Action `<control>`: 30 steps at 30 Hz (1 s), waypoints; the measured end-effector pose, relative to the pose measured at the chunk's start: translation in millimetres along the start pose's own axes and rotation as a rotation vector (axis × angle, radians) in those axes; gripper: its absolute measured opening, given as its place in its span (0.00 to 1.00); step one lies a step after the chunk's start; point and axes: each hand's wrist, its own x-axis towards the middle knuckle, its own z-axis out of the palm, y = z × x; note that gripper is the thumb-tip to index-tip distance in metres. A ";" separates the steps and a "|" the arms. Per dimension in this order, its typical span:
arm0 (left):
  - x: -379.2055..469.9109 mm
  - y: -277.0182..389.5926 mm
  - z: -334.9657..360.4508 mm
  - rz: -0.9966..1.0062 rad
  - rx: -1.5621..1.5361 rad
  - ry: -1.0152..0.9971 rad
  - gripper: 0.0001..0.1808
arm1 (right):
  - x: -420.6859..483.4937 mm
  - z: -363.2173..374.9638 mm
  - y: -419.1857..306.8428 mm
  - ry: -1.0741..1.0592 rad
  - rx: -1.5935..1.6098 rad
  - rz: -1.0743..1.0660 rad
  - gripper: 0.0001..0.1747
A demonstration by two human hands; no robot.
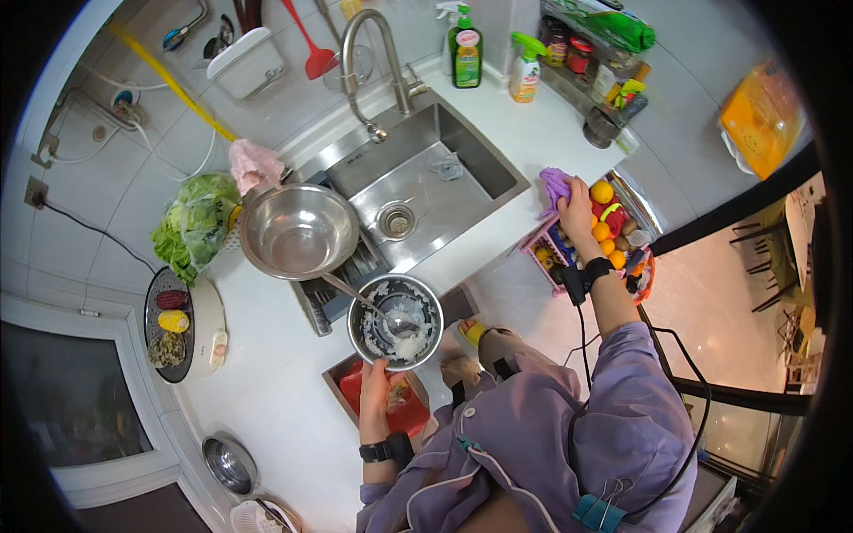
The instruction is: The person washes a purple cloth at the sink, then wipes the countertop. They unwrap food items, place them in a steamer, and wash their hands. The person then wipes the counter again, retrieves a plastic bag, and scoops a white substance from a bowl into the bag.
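My left hand (380, 390) grips the near rim of a stainless steel bowl (356, 333). Remains of white rice (410, 343) cling to its floor and walls, and a metal spoon (403, 325) lies in it with its handle over the far left rim. Out to the right, my right hand (576, 213) has its fingers on a purple cloth (554, 190) at the counter's right edge. The sink (426, 180) lies between and beyond my hands, with a small grey cloth (446, 166) on its floor.
A large steel basin (300, 230) stands left of the sink, near bagged lettuce (193, 220). The curved faucet (346, 66) rises behind the sink. Below my right arm is a pink basket (556, 286) beside oranges (602, 230). A white appliance (206, 333) holds corn (174, 321). An open drawer (346, 393) contains red packaging.
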 end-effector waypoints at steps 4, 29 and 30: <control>9.1 8.4 35.3 -0.007 0.091 -0.048 0.20 | 14.1 -32.2 16.9 0.023 0.119 0.077 0.25; 166.6 15.4 396.3 -0.237 0.341 -0.303 0.18 | 111.2 37.1 169.2 -0.237 0.032 -0.170 0.37; 170.1 13.9 398.9 -0.216 0.375 -0.282 0.18 | 103.5 28.3 171.0 -0.216 0.085 -0.183 0.38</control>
